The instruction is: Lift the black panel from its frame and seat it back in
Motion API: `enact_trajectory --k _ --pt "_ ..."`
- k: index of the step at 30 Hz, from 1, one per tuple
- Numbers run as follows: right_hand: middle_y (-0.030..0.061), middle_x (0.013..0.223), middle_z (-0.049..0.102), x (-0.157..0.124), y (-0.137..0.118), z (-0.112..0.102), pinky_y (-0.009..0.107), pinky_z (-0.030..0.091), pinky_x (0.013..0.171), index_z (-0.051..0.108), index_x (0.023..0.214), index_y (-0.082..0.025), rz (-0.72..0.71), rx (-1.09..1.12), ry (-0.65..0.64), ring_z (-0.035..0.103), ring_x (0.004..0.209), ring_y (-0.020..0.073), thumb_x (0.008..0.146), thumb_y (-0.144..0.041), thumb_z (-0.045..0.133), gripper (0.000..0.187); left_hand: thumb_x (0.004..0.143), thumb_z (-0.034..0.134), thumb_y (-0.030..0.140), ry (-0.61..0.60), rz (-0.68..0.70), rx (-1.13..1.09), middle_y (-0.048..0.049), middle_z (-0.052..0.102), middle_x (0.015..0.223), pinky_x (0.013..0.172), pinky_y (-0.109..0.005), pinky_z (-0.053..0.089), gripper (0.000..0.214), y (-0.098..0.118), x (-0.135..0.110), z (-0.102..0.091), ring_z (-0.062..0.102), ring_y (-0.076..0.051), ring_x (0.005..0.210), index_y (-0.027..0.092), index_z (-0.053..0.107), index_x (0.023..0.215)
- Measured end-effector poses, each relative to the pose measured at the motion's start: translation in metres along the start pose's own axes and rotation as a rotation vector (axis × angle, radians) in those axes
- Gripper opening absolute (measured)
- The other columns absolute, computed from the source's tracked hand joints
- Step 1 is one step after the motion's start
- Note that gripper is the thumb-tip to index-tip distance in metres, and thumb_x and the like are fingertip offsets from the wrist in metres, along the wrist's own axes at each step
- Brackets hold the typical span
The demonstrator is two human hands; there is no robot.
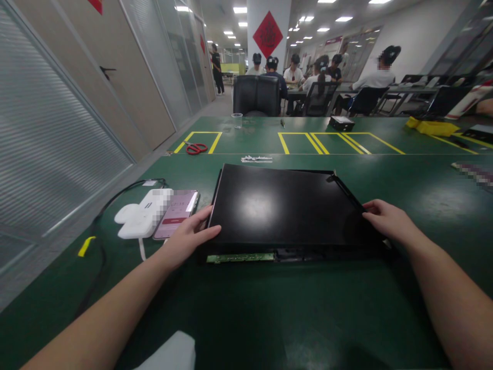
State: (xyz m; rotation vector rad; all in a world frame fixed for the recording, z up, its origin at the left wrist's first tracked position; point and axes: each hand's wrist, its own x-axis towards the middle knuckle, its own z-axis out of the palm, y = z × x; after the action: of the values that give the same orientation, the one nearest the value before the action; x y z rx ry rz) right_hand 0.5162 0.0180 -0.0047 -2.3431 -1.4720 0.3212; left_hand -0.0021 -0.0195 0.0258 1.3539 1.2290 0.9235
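Note:
A flat black screen panel [285, 210] lies in front of me, its glossy face up and reflecting light. Along its near edge a green circuit board strip [241, 258] shows beneath it. A dark frame [346, 191] shows past the panel's right and far edges. My left hand [194, 230] grips the panel's left edge, thumb on top and fingers at the side. At the right edge, my right hand [387, 218] is closed with thumb and fingers pinching the rim; whether it holds the panel, the frame or both is hard to see.
Left of the panel lie a phone [177, 213] and a white charger [146, 210] with cables. Beyond it are red-handled scissors [196, 148], white strips [257, 159], a clear cup [237, 121], a black box [341, 123] and a yellow bag [431, 126]. People sit at a farther table.

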Motion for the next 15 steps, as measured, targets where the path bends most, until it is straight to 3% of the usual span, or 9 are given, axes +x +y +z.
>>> enact_trajectory --k 4,8,12,15 --pt "0.0064 0.086 0.077 0.0006 0.0000 -0.0009 0.037 0.053 0.076 0.072 0.095 -0.024 0.011 -0.007 0.002 0.073 0.083 0.0267 0.079 -0.030 0.063 0.019 0.073 0.093 0.063 -0.049 0.007 0.018 -0.0109 0.072 0.155 0.124 -0.060 0.049 0.075 0.0014 0.0032 0.0006 0.056 -0.048 0.151 0.029 0.080 0.139" --pt "0.0071 0.089 0.077 0.0015 0.0025 0.0007 0.037 0.052 0.076 0.073 0.099 -0.024 0.009 0.003 -0.002 0.073 0.084 0.0265 0.081 -0.030 0.063 0.022 0.076 0.090 0.063 0.003 0.061 0.153 -0.0121 0.051 0.174 0.134 -0.060 0.031 0.074 -0.0015 0.0038 -0.0031 0.022 -0.046 0.170 0.028 0.080 0.140" --pt "0.0073 0.089 0.078 0.0039 0.0057 0.0032 0.039 0.054 0.079 0.074 0.120 -0.021 -0.002 0.036 0.017 0.074 0.086 0.0289 0.083 -0.040 0.064 0.043 0.081 0.086 0.062 0.001 0.097 0.187 -0.0100 0.029 0.186 0.135 -0.060 0.025 0.076 -0.0054 0.0033 -0.0058 0.008 -0.044 0.173 0.026 0.075 0.147" --pt "0.0098 0.094 0.079 0.0046 0.0058 0.0042 0.042 0.056 0.082 0.071 0.134 -0.019 -0.029 0.070 0.053 0.075 0.089 0.0308 0.088 -0.050 0.059 0.057 0.086 0.082 0.061 -0.023 0.147 0.215 -0.0081 0.031 0.185 0.135 -0.061 0.026 0.074 -0.0055 0.0022 -0.0053 0.002 -0.043 0.173 0.029 0.071 0.152"
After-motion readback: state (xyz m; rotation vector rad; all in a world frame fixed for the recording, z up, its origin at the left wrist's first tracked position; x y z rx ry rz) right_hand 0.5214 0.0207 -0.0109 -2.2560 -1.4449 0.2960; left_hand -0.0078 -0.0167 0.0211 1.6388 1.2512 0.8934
